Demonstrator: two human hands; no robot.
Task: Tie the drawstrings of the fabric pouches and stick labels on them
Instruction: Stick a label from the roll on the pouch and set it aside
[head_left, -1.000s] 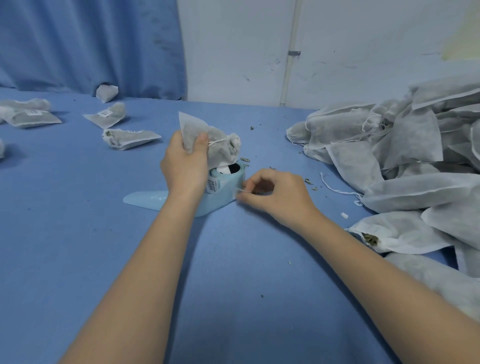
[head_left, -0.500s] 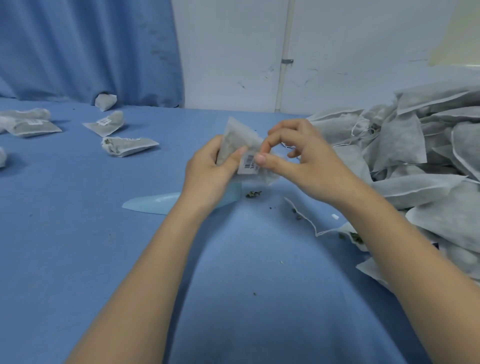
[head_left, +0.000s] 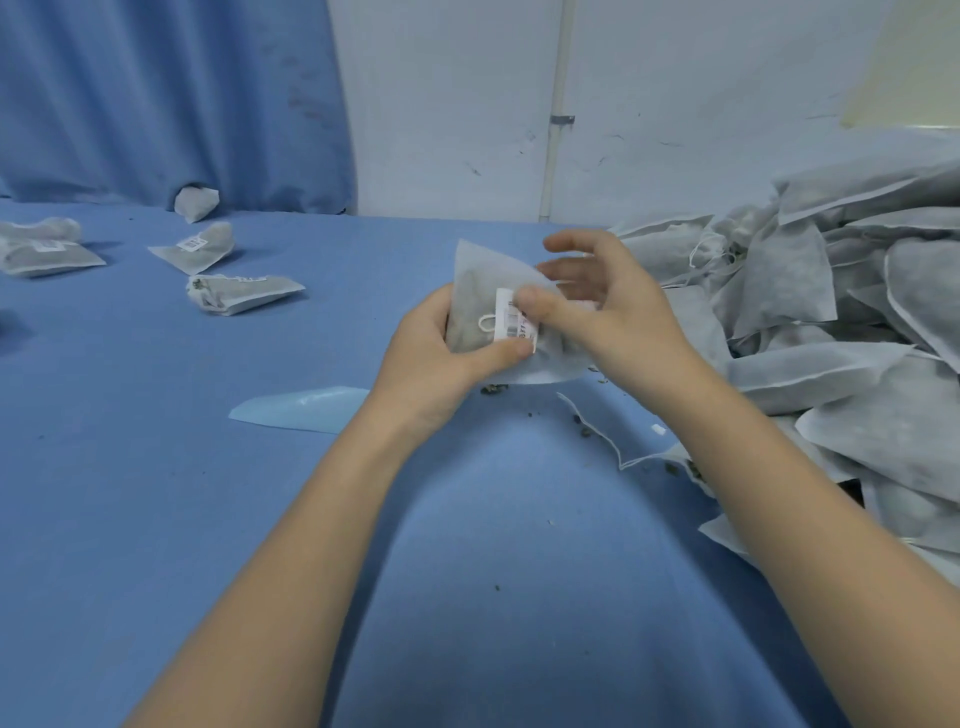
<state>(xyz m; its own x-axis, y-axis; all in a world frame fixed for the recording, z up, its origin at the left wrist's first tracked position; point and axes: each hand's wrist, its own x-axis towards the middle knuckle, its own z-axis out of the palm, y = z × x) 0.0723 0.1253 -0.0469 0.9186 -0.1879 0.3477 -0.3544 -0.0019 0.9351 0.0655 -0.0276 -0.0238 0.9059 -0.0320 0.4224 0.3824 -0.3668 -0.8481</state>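
My left hand (head_left: 431, 358) grips a grey-white fabric pouch (head_left: 478, 280) a little above the blue table (head_left: 467, 597), its thumb lying across the pouch's lower front. A white barcode label (head_left: 511, 325) sits on the pouch beside a small loop of drawstring (head_left: 485, 325). The thumb of my right hand (head_left: 618, 312) presses on the label's top edge. Its fingers are spread and mostly straight behind the pouch's right side.
A big pile of unlabelled pouches (head_left: 831, 322) fills the right side. Labelled pouches (head_left: 200, 249) (head_left: 244, 293) (head_left: 41, 252) lie at the far left. A light blue label dispenser strip (head_left: 306, 408) shows left of my left wrist. A loose string (head_left: 608, 441) and herb crumbs lie nearby.
My right hand took a label from the dispenser and brought it to the pouch. The label now lies flat on the pouch under my right thumb, and my right fingers have spread.
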